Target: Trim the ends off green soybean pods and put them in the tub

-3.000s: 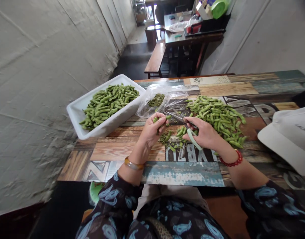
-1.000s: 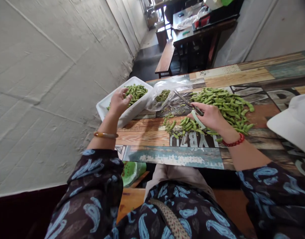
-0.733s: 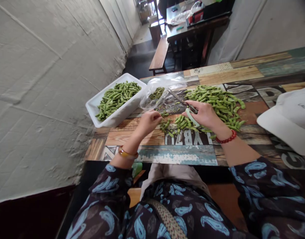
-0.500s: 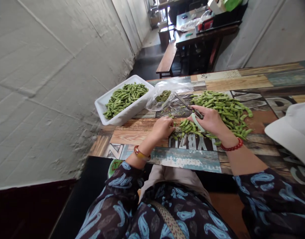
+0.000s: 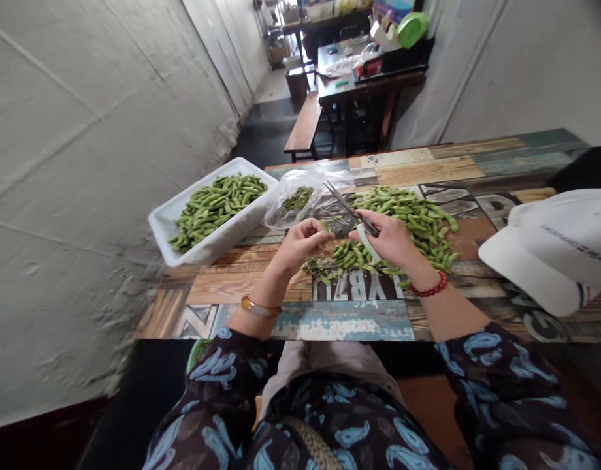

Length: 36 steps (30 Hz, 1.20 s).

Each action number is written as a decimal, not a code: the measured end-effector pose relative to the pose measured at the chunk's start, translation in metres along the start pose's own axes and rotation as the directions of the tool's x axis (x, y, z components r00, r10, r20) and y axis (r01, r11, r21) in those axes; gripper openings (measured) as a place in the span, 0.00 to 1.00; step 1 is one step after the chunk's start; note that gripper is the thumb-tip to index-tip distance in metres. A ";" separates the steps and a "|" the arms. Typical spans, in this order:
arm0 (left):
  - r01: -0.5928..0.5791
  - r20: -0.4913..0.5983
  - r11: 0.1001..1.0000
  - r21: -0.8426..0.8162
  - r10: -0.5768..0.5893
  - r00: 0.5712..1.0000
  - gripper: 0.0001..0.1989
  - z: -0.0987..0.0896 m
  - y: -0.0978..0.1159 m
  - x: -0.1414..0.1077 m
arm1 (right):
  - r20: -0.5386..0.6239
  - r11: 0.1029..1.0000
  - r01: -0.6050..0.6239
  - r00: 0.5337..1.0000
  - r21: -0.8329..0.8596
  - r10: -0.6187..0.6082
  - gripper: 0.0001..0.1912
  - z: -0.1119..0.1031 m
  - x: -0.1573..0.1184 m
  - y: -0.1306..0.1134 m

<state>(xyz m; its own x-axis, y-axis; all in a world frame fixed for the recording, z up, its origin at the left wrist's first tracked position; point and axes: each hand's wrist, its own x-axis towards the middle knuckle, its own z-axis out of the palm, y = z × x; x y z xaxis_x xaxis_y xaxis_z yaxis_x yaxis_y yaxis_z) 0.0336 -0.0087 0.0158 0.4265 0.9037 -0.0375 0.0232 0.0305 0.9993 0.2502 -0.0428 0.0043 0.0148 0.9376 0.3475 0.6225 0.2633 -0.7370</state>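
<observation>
Between the fingertips of my left hand (image 5: pixel 302 243) is a green soybean pod (image 5: pixel 324 225), raised a little over the table. My right hand (image 5: pixel 386 238) grips a pair of scissors (image 5: pixel 347 203) with pale green handles, the blades pointing up and left towards my left hand. Below both hands lies a small heap of pods (image 5: pixel 357 256) with scraps beside it. A larger pile of pods (image 5: pixel 408 212) spreads behind and right of my right hand. To the left, a white plastic tray (image 5: pixel 210 251) holds many pods.
A clear plastic bag (image 5: pixel 276 205) with green trimmings lies right of the tray. A white cap (image 5: pixel 540 251) sits on the patterned table (image 5: pixel 349 320) at the right. Beyond are a wooden bench (image 5: pixel 304 124) and another table (image 5: pixel 349 88); a wall (image 5: pixel 60 215) runs along the left.
My left hand has lifted from the small heap, now with a pod in its fingers. My right hand still holds the scissors. The view has turned right, showing more of the cap.
</observation>
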 end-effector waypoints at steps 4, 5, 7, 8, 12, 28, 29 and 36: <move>0.030 -0.009 0.980 -0.197 -0.032 0.999 0.18 0.005 0.004 0.009 | 0.022 0.999 0.021 1.000 0.039 -0.022 0.27 0.002 0.001 0.001; 0.029 -0.002 0.979 -0.201 -0.030 1.000 0.18 0.005 0.003 0.010 | 0.033 0.999 0.033 0.999 0.041 -0.034 0.28 0.003 0.001 0.001; 0.023 0.010 0.981 -0.191 -0.021 1.000 0.18 0.005 0.000 0.010 | 0.060 0.998 0.058 0.996 0.036 -0.060 0.27 0.004 0.000 0.002; 0.019 0.013 0.983 -0.182 -0.017 1.000 0.17 0.003 -0.003 0.010 | 0.074 0.997 0.073 0.994 0.029 -0.075 0.27 0.004 0.000 0.003; 0.004 0.015 0.986 -0.167 -0.002 1.000 0.16 -0.003 -0.009 0.005 | 0.129 0.990 0.139 0.982 -0.016 -0.136 0.27 0.004 -0.002 0.006; 0.040 0.007 0.937 -0.346 -0.040 0.999 0.16 -0.004 -0.005 -0.004 | 0.149 0.978 0.165 0.978 -0.128 -0.145 0.24 0.006 -0.009 0.000; 0.046 0.020 0.928 -0.371 -0.042 0.999 0.16 -0.004 -0.005 -0.004 | 0.137 0.979 0.156 0.981 -0.128 -0.138 0.24 0.006 -0.009 -0.001; 0.042 0.044 0.897 -0.439 -0.025 0.999 0.17 -0.004 -0.006 -0.002 | 0.137 0.972 0.202 0.973 -0.119 -0.185 0.24 0.008 -0.009 -0.001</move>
<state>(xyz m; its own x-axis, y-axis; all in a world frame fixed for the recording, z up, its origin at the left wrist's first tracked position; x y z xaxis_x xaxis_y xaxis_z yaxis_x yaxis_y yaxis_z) 0.0292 -0.0095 0.0102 0.4649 0.8831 -0.0630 -0.3586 0.2529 0.8986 0.2430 -0.0498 -0.0027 -0.2078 0.8946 0.3956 0.7014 0.4182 -0.5772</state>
